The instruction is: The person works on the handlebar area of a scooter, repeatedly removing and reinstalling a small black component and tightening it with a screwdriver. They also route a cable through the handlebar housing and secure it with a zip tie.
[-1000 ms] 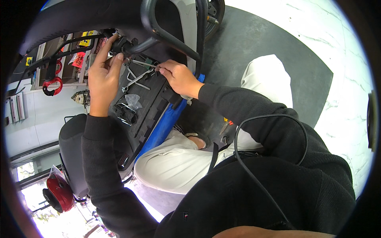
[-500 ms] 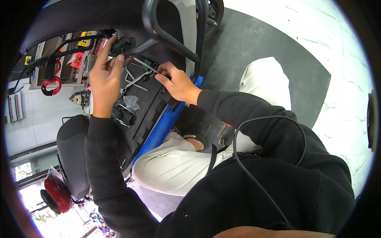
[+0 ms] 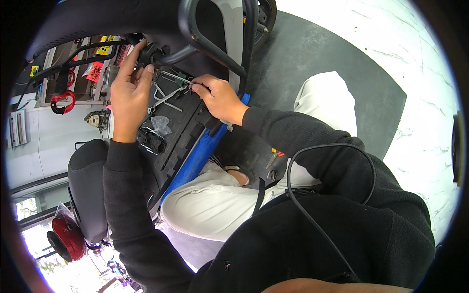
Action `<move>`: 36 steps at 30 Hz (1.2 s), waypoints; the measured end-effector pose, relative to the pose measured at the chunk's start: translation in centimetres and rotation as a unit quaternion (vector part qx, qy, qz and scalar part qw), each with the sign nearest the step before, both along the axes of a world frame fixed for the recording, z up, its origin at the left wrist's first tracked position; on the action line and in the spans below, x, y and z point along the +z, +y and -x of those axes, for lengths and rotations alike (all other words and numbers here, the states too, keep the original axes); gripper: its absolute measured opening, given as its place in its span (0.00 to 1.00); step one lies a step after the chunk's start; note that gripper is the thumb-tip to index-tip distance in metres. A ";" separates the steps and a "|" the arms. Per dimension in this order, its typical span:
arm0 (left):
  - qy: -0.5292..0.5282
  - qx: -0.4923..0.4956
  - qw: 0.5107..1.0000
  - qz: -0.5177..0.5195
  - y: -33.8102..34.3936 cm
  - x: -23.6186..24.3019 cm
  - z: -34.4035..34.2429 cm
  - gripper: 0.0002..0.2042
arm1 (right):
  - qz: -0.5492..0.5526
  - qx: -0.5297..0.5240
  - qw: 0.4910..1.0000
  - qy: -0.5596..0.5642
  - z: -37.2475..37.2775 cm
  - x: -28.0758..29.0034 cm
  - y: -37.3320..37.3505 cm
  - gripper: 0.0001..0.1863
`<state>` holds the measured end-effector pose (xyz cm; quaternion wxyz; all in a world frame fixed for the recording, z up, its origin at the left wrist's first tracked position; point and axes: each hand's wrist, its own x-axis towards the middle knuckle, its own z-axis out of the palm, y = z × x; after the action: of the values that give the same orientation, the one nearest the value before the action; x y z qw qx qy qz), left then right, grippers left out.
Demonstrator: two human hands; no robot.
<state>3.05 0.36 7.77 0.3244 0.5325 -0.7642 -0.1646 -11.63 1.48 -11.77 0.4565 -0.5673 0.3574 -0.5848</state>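
My left hand is closed at the upper left, its index finger and thumb around a black fitting. That fitting sits at the end of a thick black tube, below a large dark body panel. Between the fingers of my right hand is a slim metal rod-shaped tool, slanting up and left. Its far tip reaches close to the fitting and the left thumb; whether it touches is unclear. Below it, metal L-shaped keys lie on the dark footboard.
A clear plastic bag and black brackets lie on the footboard, whose edge carries a blue cover. Orange-handled pliers rest on the floor. A black seat and red helmet stand at left.
My right hand has shifted very slightly, with the slim tool still in it. The left hand stays at the black fitting. The view has moved a little.
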 end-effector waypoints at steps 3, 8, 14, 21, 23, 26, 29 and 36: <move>-0.011 0.008 1.000 -0.004 0.0 0.0 -0.1 0.26 | -0.002 0.003 1.000 -0.019 -0.1 0.0 0.0 0.13; 0.008 0.012 1.000 -0.026 0.0 0.2 -0.2 0.26 | -0.010 0.009 1.000 -0.008 -0.1 -0.4 0.1 0.13; -0.003 0.048 0.999 -0.011 0.3 -0.1 0.3 0.27 | 0.001 0.002 1.000 -0.001 0.0 -0.4 0.3 0.13; 0.102 0.013 0.994 -0.022 0.4 -0.7 0.5 0.27 | -0.024 0.015 1.000 -0.004 0.1 -0.4 0.1 0.13; 0.117 0.011 0.993 -0.017 0.3 -0.9 0.5 0.27 | -0.027 0.014 1.000 -0.005 0.1 -0.4 0.1 0.13; 0.127 0.001 0.992 0.002 0.3 -1.3 0.4 0.29 | -0.017 0.015 1.000 -0.005 0.1 -0.6 0.0 0.13; 0.073 0.027 0.997 -0.002 0.5 -1.4 0.0 0.27 | -0.005 0.010 1.000 0.012 0.2 -0.7 0.0 0.13; 0.161 0.017 0.986 -0.022 0.9 -2.1 0.4 0.26 | -0.055 0.056 0.997 -0.014 0.4 -0.6 0.6 0.14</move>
<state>2.62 1.30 5.67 0.4343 0.5186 -0.6891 -0.2599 -12.00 2.13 -12.32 0.5241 -0.5525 0.3504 -0.5453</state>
